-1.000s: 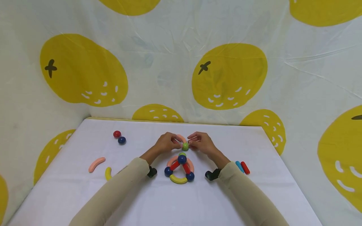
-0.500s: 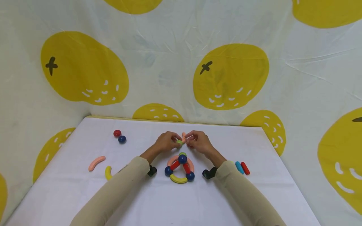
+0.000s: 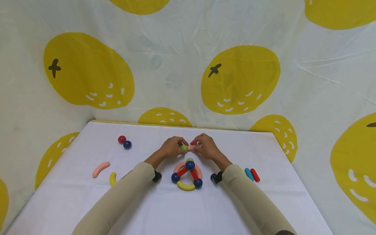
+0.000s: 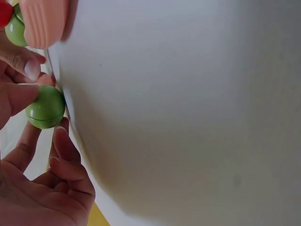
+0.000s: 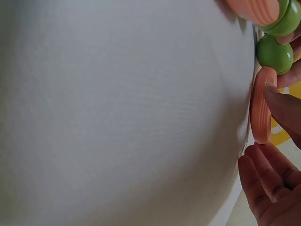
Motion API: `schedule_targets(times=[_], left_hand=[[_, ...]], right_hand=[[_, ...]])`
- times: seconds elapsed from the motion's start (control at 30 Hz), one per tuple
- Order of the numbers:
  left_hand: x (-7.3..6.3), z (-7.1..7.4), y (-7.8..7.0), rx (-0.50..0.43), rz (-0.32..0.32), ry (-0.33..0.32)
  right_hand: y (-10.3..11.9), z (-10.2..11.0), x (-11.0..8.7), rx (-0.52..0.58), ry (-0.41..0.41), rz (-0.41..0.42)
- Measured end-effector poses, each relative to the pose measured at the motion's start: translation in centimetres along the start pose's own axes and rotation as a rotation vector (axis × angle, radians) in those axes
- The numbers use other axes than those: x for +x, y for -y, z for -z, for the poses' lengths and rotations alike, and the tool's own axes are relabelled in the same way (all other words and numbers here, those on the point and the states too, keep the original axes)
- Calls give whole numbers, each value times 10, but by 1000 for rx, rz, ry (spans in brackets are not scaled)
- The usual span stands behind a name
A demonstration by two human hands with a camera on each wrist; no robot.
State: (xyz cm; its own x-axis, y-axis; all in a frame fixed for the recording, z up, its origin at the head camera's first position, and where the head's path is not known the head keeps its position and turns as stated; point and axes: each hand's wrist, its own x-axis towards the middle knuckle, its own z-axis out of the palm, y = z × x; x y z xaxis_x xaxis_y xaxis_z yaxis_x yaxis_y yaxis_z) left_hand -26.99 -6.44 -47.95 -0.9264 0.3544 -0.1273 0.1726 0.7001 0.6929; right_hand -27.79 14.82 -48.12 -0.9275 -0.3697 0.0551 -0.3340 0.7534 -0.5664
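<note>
Behind the built-up figure, my left hand (image 3: 172,147) pinches a green ball (image 3: 184,148) between thumb and fingers. My right hand (image 3: 206,147) pinches a curved pink stick (image 3: 191,148), whose left end meets the ball. The right wrist view shows the thumb pressing the ribbed side of the pink stick (image 5: 262,108), its end against the green ball (image 5: 275,54). In the left wrist view the green ball (image 4: 45,107) hides most of the stick. The figure nearer me has blue balls (image 3: 190,165), red sticks (image 3: 182,172), a yellow curved stick (image 3: 185,186) and pink curved sticks.
A red ball (image 3: 121,139) and a blue ball (image 3: 127,144) sit at the back left. Nearer lie a curved pink stick (image 3: 101,169) and a yellow one (image 3: 112,179), partly behind the left sleeve. Blue (image 3: 249,174) and red (image 3: 255,175) sticks lie right.
The green ball has shifted left with my left hand. The pink stick has swung from behind the ball to its right side, now in my right hand's pinch. The figure stays put.
</note>
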Motion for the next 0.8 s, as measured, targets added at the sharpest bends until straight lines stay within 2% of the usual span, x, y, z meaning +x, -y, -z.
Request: schedule_targets(times=[0.23,0.4,0.47,0.63,0.8], left_hand=[[-1,-1,-2,29,12,-34],[-9,4,-1,51,31,-84],[-12,7,2,48,18,-110],[-24,26,12,-10,-52,-141],[-46,52,18,-47,-87,-141]], right_hand=[[1,0,4,-77,-28,-20],[1,-3,7,-98,-33,-45],[1,-3,8,-101,-37,-55],[1,-3,7,-88,-36,-89],[2,-2,5,-89,-35,-104]])
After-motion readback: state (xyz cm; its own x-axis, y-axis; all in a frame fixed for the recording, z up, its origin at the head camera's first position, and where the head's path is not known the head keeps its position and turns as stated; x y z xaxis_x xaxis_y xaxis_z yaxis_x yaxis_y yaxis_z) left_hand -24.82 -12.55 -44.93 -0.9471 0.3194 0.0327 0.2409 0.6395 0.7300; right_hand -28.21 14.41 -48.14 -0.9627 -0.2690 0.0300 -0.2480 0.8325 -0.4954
